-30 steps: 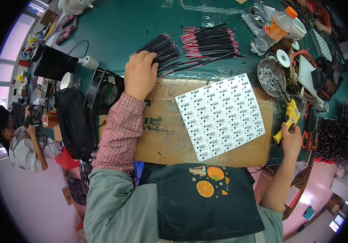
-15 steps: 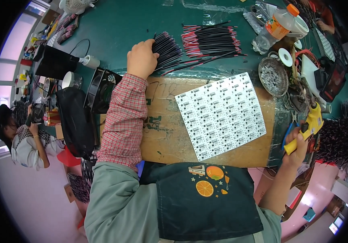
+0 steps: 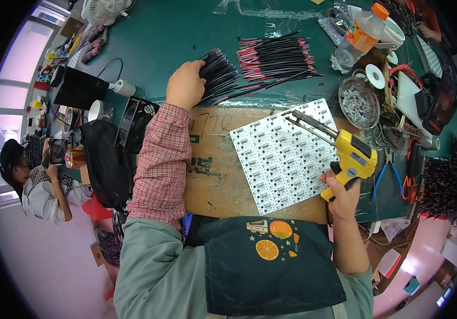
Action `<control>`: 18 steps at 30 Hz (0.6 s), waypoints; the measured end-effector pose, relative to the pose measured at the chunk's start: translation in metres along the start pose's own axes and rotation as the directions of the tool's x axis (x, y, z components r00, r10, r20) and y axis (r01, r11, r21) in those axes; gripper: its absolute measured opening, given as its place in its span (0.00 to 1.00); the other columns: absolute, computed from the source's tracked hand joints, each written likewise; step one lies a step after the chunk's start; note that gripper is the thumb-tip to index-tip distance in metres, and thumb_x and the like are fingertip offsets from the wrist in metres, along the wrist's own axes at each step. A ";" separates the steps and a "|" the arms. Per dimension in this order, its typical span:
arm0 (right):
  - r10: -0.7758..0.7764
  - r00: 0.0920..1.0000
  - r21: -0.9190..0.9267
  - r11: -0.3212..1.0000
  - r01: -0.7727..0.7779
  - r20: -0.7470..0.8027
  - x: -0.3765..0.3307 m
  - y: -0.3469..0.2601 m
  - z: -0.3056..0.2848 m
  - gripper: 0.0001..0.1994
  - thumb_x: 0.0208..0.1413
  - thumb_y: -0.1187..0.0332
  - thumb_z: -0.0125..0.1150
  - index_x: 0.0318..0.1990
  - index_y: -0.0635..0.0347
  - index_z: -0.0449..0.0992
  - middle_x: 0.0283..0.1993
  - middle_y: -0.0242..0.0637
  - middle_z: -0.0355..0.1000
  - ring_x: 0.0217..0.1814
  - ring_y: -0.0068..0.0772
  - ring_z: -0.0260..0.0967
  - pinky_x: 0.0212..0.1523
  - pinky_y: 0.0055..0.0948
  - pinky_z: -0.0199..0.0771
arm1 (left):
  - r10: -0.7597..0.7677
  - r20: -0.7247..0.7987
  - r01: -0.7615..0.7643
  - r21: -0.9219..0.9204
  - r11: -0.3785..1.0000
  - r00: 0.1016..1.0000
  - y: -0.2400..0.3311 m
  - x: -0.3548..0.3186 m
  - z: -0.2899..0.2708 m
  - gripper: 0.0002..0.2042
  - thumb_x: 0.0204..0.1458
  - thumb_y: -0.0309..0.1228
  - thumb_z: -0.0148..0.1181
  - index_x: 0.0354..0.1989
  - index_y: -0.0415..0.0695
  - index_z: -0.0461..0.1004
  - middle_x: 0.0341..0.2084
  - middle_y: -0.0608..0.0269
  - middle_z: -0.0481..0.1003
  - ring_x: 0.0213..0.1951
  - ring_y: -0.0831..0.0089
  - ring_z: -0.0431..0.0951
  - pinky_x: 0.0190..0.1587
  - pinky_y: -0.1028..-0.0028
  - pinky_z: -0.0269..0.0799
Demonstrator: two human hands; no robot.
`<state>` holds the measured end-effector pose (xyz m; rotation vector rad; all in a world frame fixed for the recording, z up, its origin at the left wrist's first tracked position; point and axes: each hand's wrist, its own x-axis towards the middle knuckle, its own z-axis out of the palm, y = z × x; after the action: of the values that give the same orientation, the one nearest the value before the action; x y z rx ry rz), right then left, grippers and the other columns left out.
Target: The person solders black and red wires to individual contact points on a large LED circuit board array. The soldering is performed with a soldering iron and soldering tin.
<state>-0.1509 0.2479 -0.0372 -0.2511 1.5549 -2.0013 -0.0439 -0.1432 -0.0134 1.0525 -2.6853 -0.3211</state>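
Note:
My left hand rests at the left end of a pile of thin black wires. Its fingers curl in on the wire ends and partly hide them. In my right hand is a yellow soldering gun, gripped by its handle. The gun's long dark tip reaches left over a white circuit board panel, which carries rows of small black parts. I cannot tell whether the tip touches the panel. Beneath the panel lies a worn brown cardboard sheet. A second pile of black and red wires sits right of the first.
To the right stand a plastic bottle, a round dish of grey bits, a white spool and blue-handled pliers. On the left are a black fan and a black bag. Another person sits at far left.
My right hand has brought the soldering gun left, from beside the table's right edge to over the panel, uncovering the pliers. My left hand stays at the wire pile.

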 end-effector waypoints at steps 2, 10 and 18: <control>0.011 1.000 -0.034 0.999 -0.011 -0.006 0.003 0.004 -0.006 0.20 0.46 0.82 0.60 0.49 0.67 0.66 0.40 0.39 0.69 0.39 0.31 0.71 0.43 0.36 0.76 | 0.003 0.020 -0.004 0.027 1.000 1.000 -0.001 0.002 0.000 0.20 0.44 0.26 0.62 0.49 0.43 0.73 0.44 0.53 0.74 0.47 0.54 0.74 0.49 0.62 0.70; -0.003 1.000 -0.110 0.994 0.006 0.027 0.003 0.004 -0.006 0.20 0.46 0.75 0.62 0.47 0.64 0.63 0.35 0.38 0.68 0.34 0.32 0.69 0.38 0.34 0.74 | -0.102 0.239 0.082 0.095 0.992 0.966 0.003 0.020 -0.016 0.16 0.41 0.29 0.64 0.41 0.42 0.74 0.37 0.51 0.77 0.43 0.54 0.76 0.45 0.61 0.72; 0.013 1.000 -0.095 0.995 -0.011 0.027 0.002 0.000 -0.004 0.22 0.46 0.74 0.63 0.49 0.64 0.62 0.36 0.39 0.68 0.34 0.32 0.69 0.37 0.32 0.74 | 0.003 0.192 -0.022 0.097 0.995 0.981 0.007 0.031 -0.012 0.13 0.44 0.27 0.60 0.40 0.41 0.72 0.37 0.48 0.76 0.42 0.51 0.75 0.45 0.60 0.71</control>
<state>-0.1542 0.2500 -0.0386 -0.3047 1.6330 -1.9091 -0.0668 -0.1613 0.0040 1.0829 -2.9051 -0.3043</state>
